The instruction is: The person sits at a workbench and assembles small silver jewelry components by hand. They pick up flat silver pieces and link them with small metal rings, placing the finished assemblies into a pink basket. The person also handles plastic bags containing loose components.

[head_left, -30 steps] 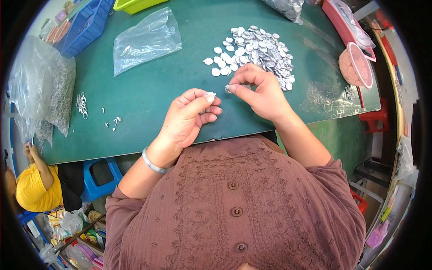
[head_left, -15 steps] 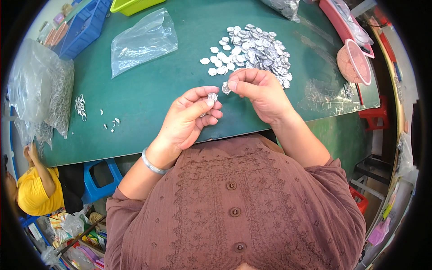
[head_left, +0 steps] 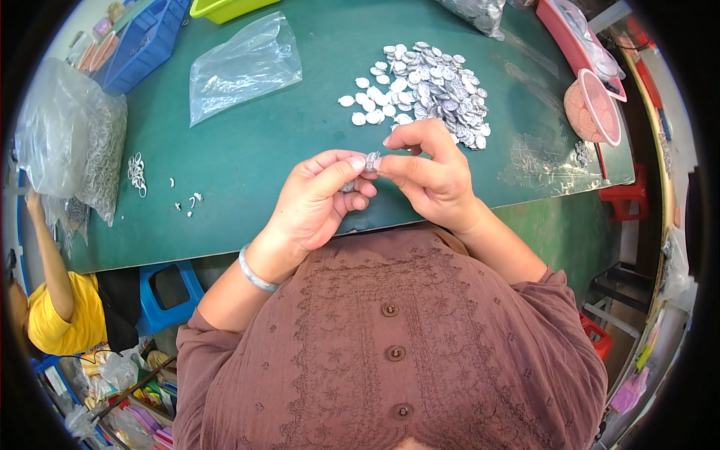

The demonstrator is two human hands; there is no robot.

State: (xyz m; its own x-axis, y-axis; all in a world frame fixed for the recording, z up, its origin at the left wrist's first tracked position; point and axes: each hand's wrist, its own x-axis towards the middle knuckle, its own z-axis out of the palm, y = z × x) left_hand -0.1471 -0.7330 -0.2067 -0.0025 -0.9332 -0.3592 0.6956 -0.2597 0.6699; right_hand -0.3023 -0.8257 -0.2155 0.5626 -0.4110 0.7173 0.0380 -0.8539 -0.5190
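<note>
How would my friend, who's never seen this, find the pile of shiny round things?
On the big green table, find the right hand. Just beyond it lies a wide, loose pile of silvery pieces. They're flat and round, not open rings like the small clump near the table's left end.

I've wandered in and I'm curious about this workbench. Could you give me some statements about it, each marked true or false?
1. A heap of silvery discs lies on the green tabletop. True.
2. Both hands are empty. False: the left hand grips a small silvery piece, with the right hand touching it.
3. A bracelet circles the right wrist. False: it is on the left wrist.
4. A flat clear bag lies left of the heap. True.
5. The pink basket stands left of the heap. False: it stands to the right.
</note>
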